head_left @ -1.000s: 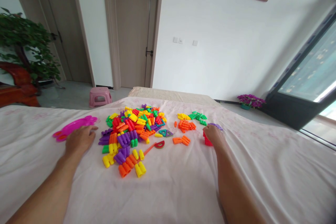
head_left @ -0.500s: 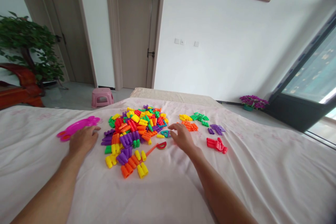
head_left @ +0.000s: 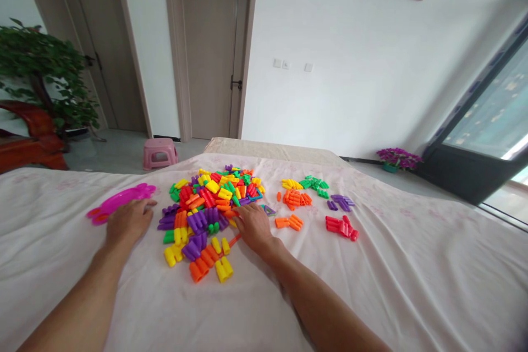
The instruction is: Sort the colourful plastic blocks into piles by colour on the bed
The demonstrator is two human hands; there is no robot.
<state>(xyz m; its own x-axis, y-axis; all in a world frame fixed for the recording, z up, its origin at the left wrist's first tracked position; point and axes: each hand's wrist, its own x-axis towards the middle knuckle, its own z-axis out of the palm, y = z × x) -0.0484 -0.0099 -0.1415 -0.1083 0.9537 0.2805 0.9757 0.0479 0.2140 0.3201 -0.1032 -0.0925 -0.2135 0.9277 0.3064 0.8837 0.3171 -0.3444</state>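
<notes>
A mixed heap of plastic building blocks (head_left: 206, 219), in yellow, orange, red, green and purple tubes, lies on the cloth in front of me. My right hand (head_left: 256, 226) reaches over the heap's right edge, thumb and index finger apart beside orange blocks; its other fingers are partly hidden. The hand covers most of a thin orange stick (head_left: 234, 240). To the heap's left, my left hand (head_left: 130, 223) rests with loosely bent fingers, holding nothing. A bright pink animal-shaped tray (head_left: 124, 198) lies just beyond it, partly behind the hand.
Sorted groups lie to the right: yellow blocks (head_left: 291, 184), green blocks (head_left: 315, 183), orange blocks (head_left: 296, 199), purple blocks (head_left: 342, 202) and red blocks (head_left: 342, 226). More orange blocks (head_left: 289, 223) lie nearer me. A pink stool (head_left: 160, 154) stands beyond the cloth-covered surface (head_left: 264, 308).
My right hand has moved left from beside the orange group onto the heap's edge. Orange blocks now show where it was. My left hand has hardly moved.
</notes>
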